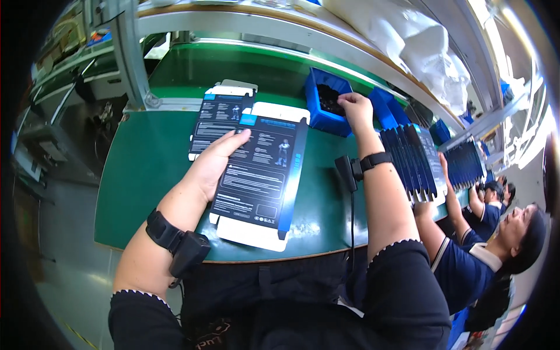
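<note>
My left hand (pixel 220 156) grips a flattened black-and-blue carton (pixel 256 169) by its left edge. The thumb lies on the printed face; the fingers are hidden underneath. White flaps stick out at the carton's top and bottom. Partly beneath it, a second flattened carton (pixel 211 114) rests on the green table. My right hand (pixel 357 108) is over the right rim of a blue bin (pixel 330 123), its fingertips pinched together. Small black pieces (pixel 328 96) fill part of that bin. Whatever the pinched fingers hold is too small to make out.
Another blue bin (pixel 389 108) stands right of the first. Farther right, a row of dark cartons (pixel 408 160) stands on edge beside a co-worker's hands (pixel 446 175). A shelf (pixel 280 26) with white plastic bags spans the back. A metal post (pixel 129 58) rises at the left.
</note>
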`<state>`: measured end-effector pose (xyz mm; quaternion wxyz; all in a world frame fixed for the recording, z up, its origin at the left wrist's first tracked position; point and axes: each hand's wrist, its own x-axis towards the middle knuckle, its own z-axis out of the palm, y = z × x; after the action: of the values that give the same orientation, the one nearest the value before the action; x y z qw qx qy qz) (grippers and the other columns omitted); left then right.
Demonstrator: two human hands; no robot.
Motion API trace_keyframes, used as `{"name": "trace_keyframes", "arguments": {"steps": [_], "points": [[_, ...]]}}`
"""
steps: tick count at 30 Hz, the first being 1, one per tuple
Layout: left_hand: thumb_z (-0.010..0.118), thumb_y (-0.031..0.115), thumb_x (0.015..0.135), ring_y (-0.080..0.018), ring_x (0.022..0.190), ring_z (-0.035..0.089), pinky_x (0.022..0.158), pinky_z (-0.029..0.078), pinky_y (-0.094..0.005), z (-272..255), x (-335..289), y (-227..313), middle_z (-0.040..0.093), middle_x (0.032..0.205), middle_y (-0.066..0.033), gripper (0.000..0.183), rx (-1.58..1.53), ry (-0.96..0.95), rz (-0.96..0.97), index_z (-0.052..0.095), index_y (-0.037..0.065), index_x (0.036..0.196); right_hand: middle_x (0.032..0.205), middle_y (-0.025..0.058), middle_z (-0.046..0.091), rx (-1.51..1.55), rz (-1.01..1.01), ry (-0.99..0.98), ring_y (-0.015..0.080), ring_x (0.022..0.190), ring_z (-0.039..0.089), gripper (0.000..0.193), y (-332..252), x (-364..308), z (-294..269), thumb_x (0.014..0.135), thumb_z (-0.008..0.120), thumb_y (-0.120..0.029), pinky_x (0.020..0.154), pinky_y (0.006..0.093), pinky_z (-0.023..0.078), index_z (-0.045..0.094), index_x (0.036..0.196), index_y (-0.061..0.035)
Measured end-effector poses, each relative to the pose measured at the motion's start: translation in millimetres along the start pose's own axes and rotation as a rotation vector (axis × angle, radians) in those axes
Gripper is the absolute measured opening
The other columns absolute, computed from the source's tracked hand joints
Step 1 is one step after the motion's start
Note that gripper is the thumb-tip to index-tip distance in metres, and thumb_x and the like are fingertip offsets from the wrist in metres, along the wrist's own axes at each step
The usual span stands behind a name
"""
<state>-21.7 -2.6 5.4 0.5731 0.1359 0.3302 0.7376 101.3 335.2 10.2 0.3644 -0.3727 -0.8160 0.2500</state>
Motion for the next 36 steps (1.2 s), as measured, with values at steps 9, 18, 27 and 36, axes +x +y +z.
{"name": "trace_keyframes", "arguments": {"steps": [9, 18, 27, 36], "points": [[0.052, 0.013, 0.087, -0.0174, 0.084, 0.062, 0.077, 0.052, -0.0319, 3.1, 4.9, -7.1, 0.062, 0.095, -0.0101, 0.019, 0.105, -0.063, -0.022, 0.055, -0.001, 0.1, 0.089, 0.0133, 0.067, 0.006, -0.098, 0.199, 0.021, 0.082, 0.065, 0.028, 14.0, 8.3, -9.6, 0.072, 0.065, -0.005, 0.074, 0.0307, 0.051, 0.064, 0.099, 0.0017], [0.047, 0.012, 0.089, -0.0158, 0.09, 0.06, 0.083, 0.049, -0.03, 5.1, 7.1, -12.4, 0.059, 0.101, -0.0084, 0.023, 0.082, -0.061, -0.024, 0.051, 0.002, 0.109, 0.082, 0.0106, 0.062, 0.524, -0.016, 0.354, 0.0137, 0.067, 0.063, 0.019, -28.2, -33.4, 0.2, 0.083, 0.059, -0.002, 0.058, 0.0228, 0.052, 0.058, 0.099, 0.0089], [0.04, 0.022, 0.096, -0.0162, 0.096, 0.06, 0.082, 0.051, -0.0313, 12.5, 1.0, -14.5, 0.057, 0.11, -0.0087, 0.032, 0.199, -0.012, 0.014, 0.042, 0.004, 0.122, 0.093, 0.0163, 0.06, 1.114, 0.185, -0.219, 0.0226, 0.074, 0.064, 0.025, -108.2, -105.7, -26.1, 0.086, 0.059, -0.009, 0.058, 0.0305, 0.056, 0.055, 0.107, 0.0042], [0.04, 0.023, 0.096, -0.0176, 0.099, 0.059, 0.085, 0.05, -0.0339, 17.3, -0.6, -19.0, 0.056, 0.113, -0.0092, 0.035, 0.254, -0.042, 0.013, 0.04, 0.004, 0.126, 0.075, 0.0005, 0.06, 0.366, -0.08, -0.527, 0.0054, 0.058, 0.054, 0.018, -114.8, -140.7, 1.5, 0.077, 0.067, -0.007, 0.048, 0.0176, 0.039, 0.06, 0.093, -0.0012]]}}
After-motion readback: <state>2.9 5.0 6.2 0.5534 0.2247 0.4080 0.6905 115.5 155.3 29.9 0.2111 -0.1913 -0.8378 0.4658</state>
